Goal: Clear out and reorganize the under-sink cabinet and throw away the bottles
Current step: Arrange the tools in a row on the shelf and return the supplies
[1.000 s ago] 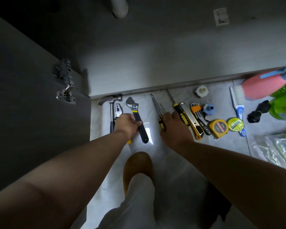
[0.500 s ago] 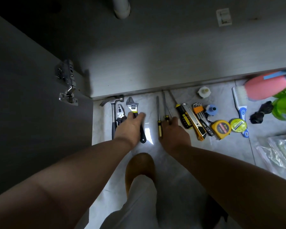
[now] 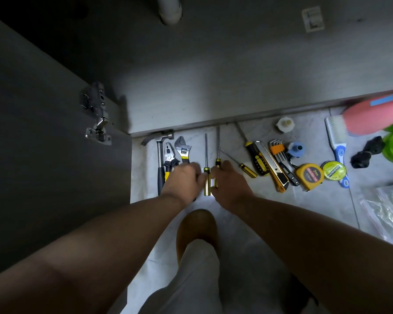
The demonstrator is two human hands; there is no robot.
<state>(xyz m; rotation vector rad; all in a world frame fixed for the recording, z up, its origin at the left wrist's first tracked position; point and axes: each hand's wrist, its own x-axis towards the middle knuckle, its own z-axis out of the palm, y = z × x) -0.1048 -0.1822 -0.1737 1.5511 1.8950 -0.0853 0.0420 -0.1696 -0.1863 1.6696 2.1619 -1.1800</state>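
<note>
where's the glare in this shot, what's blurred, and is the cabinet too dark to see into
Head view: a bright glare patch sits on the floor tile just below the yellow-handled screwdriver. Head view: the left hand is motion-blurred at its fingers, while the tape measure reads sharp. Head view: the cabinet interior is dim but visible, darkest at top left, with the drain pipe faintly lit.

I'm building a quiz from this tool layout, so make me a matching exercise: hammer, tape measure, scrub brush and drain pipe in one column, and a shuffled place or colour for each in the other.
1 hammer
2 tape measure
3 scrub brush
4 drain pipe

a white, hanging inside the cabinet
b farthest left of the tools
c yellow case marked 2m
d white bristles, blue-and-white handle

Pairs: 1-b, 2-c, 3-d, 4-a
</note>
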